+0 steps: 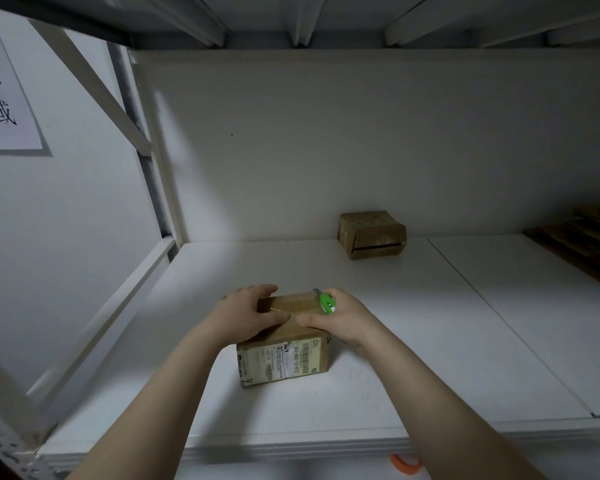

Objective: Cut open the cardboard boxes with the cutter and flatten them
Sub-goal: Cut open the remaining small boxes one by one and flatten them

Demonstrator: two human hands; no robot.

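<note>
Left hand (245,315) gripped taped box (284,341) top, right hand (336,318) held green cutter (326,303) w/ box; 2nd box (371,234) beyond, contents unseen.

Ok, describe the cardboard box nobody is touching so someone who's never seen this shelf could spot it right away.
Look at the white shelf and follow it to the back wall. There, right of centre, sits a small brown cardboard box, alone. Unlike the labelled box near the front, gripped by both hands, it shows no barcode sticker and has a dark slit along its front face.
</note>
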